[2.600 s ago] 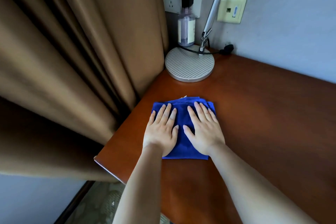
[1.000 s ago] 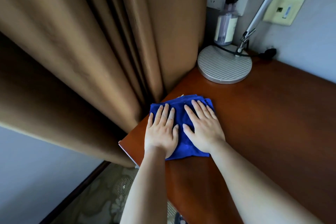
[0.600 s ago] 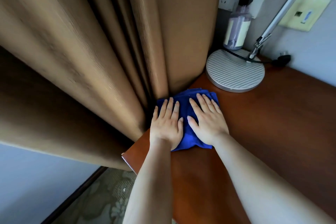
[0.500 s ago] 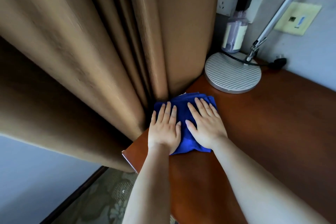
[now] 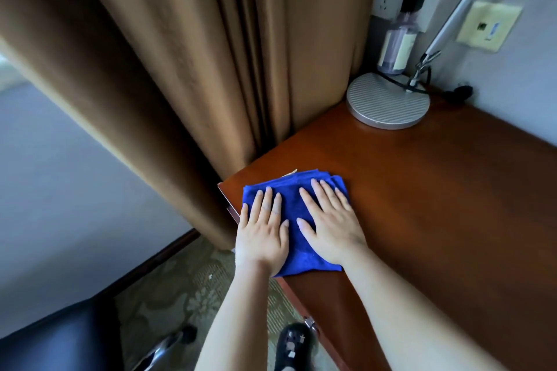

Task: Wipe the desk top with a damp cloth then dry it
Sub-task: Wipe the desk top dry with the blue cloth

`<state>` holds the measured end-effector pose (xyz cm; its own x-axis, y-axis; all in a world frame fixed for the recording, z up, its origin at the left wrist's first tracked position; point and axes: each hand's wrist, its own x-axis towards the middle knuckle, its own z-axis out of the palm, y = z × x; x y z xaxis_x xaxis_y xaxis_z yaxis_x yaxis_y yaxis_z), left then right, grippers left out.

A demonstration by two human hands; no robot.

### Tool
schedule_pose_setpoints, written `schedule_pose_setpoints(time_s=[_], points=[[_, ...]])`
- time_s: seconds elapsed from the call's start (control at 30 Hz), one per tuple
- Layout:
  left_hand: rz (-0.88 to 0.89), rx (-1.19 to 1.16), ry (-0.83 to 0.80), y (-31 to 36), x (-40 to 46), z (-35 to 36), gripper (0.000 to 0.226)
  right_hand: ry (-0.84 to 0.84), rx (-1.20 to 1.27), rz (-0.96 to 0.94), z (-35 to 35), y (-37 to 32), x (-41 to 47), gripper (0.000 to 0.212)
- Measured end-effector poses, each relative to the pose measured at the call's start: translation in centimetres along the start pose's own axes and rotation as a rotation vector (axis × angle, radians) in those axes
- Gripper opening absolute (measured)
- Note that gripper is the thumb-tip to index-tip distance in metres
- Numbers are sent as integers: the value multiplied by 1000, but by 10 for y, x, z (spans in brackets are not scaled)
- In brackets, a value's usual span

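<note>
Both hands are lying flat on a folded blue cloth at the near left corner of the reddish-brown counter. The left hand is pressing down with its grip spread wide, fingers straight and slightly fanned, holding nothing inside it; its palm is covering the cloth's left part, right at the counter's edge. The right hand is lying just beside it, its grip likewise opened out, fingers straight and close together, the thumb pointing toward the left hand with a strip of cloth showing between the two. The cloth is reaching a little past the fingertips of both hands and is showing again below the right palm. Beyond the fingertips, well apart, a round ribbed lamp base is sitting at the far corner of the counter, with a clear bottle behind it against the wall. To the left of the left hand, brown curtains are hanging close beside the counter's corner. Below the forearms, patterned carpet is showing
</note>
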<state>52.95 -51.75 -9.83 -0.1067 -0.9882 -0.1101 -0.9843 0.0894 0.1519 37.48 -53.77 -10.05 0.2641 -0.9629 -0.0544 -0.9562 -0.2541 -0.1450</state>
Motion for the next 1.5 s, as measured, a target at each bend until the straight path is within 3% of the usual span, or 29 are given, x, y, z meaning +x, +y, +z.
schedule_pose_setpoints(time_s=[0.47,0.8,0.87,1.0,1.3,1.5], points=[[-185,-91,96,-30,55,-4,84,-10,4,-189,-4,-7,95,83],[-193,-52,87,-50,88,-11,85,-18,-17,-222,-7,-14,138,80],[-194,-41,76,-49,87,-11,85,-23,-37,-230,-6,-14,137,73],[-210,-31,52,-42,73,-10,87,-24,-25,-218,-5,-11,117,86],[-225,-96,43,8,-8,6,85,-60,5,-228,-3,6,27,83],[-226,-115,72,12,-16,11,83,-46,33,-208,-2,9,14,81]])
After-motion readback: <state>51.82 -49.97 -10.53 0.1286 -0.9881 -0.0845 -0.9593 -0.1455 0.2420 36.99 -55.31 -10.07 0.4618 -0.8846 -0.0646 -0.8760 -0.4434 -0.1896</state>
